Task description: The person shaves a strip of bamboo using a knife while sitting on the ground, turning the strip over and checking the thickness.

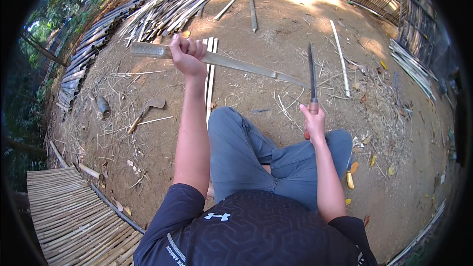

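Your left hand [188, 56] is closed in a fist around a long, pale, flat split-bamboo strip [241, 65], which is raised in front of you and slants across to your right. Your right hand [314, 120] is wrapped around the handle of a long, dark-bladed knife [312, 69], blade pointing away from you; the strip's far end lies close by the blade, though you cannot tell from this view whether they touch. If the strip twists in your fist or the blade glances off it, the edge could swing toward your left forearm or your knees in the blue-grey trousers [236, 143]. The small yellow-handled knife [350, 180] beside your right knee could also cut you if you shift your leg that way. You sit on brown bare earth [295, 27] scattered with shavings, with a curved-blade tool [145, 115] out to your left. Beyond lie a heap of split bamboo [172, 10] and a row of dark poles [88, 51], with a slatted bamboo platform [79, 212] at lower left and green trees [64, 10] past the yard.
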Demonstrator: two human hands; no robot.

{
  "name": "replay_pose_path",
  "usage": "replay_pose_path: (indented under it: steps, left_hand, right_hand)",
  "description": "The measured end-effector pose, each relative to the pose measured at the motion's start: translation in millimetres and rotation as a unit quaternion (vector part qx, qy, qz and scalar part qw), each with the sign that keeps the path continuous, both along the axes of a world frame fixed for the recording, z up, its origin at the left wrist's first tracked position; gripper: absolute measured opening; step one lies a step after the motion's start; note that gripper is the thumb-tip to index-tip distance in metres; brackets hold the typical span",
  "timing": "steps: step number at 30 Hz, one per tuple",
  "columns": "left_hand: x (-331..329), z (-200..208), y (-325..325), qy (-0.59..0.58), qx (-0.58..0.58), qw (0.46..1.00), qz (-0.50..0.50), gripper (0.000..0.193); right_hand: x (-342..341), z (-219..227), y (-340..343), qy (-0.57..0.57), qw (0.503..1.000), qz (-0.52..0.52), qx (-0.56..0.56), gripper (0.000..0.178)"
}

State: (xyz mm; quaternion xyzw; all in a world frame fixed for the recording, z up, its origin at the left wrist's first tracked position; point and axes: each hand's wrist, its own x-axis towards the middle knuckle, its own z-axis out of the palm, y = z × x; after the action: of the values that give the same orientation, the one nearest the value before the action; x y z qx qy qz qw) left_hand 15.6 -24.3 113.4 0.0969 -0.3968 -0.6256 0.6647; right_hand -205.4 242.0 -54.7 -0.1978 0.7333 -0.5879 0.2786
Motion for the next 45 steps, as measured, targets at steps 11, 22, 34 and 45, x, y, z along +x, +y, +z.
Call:
replay_pose_path:
  steps: [11,22,34,45]
  left_hand:
    - [14.6,-1.5,3.7,-0.027,-0.029,0.998,-0.045,0.047]
    - [15.9,-5.2,0.6,-0.034,-0.018,0.999,-0.014,0.047]
    - [7.2,-9.4,0.0,-0.040,0.007,0.999,0.013,0.044]
    - [-4.3,7.9,11.5,-0.060,0.100,0.981,0.155,0.044]
  right_hand:
    - [80.9,61.5,-44.1,0.220,0.957,0.159,0.096,0.015]
    - [43.1,24.5,-48.2,0.210,0.941,0.188,0.190,0.017]
    - [-12.6,-57.5,-50.3,0.172,0.950,0.102,0.240,0.019]
    - [5.8,-17.3,-39.3,0.155,0.956,0.222,0.117,0.039]
